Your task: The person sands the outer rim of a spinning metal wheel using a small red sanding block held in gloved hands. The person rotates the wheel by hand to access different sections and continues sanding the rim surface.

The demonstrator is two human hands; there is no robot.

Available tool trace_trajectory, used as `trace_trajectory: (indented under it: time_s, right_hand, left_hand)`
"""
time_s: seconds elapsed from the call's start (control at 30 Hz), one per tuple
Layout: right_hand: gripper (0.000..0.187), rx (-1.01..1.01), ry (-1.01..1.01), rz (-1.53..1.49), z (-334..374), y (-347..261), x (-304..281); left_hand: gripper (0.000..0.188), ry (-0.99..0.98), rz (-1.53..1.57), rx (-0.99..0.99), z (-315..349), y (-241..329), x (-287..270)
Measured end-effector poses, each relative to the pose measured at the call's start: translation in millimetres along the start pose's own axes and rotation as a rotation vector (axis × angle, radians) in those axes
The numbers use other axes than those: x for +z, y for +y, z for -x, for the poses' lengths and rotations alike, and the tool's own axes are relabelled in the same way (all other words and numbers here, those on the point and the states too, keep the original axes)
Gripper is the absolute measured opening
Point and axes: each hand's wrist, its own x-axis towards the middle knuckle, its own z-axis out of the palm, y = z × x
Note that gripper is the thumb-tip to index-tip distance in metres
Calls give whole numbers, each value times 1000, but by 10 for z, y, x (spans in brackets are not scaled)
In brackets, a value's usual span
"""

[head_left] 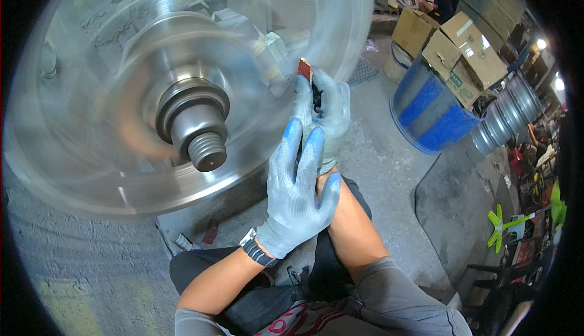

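Observation:
A shiny metal wheel rim [201, 195], blurred by spinning, turns on a steel spindle with a threaded end [207, 151] at the left. Near its right side, my right hand [328, 111], in a grey glove, pinches a small folded piece of reddish-brown sandpaper [305, 70]. Whether the sandpaper touches the rim, I cannot tell. My left hand [295, 196] is gloved too, with blue-stained fingertips. Its fingers stretch apart, lying over or just above the back of my right hand and wrist, and it holds nothing. A watch [257, 248] circles the left wrist.
A blue drum [426, 108] topped with cardboard boxes [465, 50] stands at the right, beside stacked metal rims [508, 114]. A dark mat [450, 208] covers floor there. Farther back, a person [439, 1] sits. A reddish-brown scrap [210, 231] lies below the wheel.

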Motion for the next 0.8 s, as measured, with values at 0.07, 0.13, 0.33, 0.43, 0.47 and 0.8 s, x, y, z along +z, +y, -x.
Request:
trace_trajectory:
  time_s: [0.07, 0.13, 0.33, 0.43, 0.47, 0.8]
  right_hand:
    - [22, 3, -37, -3, 17, -47, 18]
    - [19, -7, -33, -6, 18, -35, 20]
    - [17, 13, -36, 21, -19, 28, -22]
    - [17, 47, -12, 4, -49, 12, -24]
    - [17, 90, -8, -12, -62, -3, -23]
    - [20, 62, 18, -8, -92, 276, -81]
  left_hand:
    - [82, 2, -12, -6, 20, -16, -27]
    - [82, 4, -30, -5, 35, -23, -8]
    - [82, 5, -7, 12, -4, 0, 34]
    - [82, -11, -5, 25, -43, 0, 59]
    - [82, -12, -5, 25, -53, 3, 66]
    - [83, -20, 20, 40, -149, 28, 229]
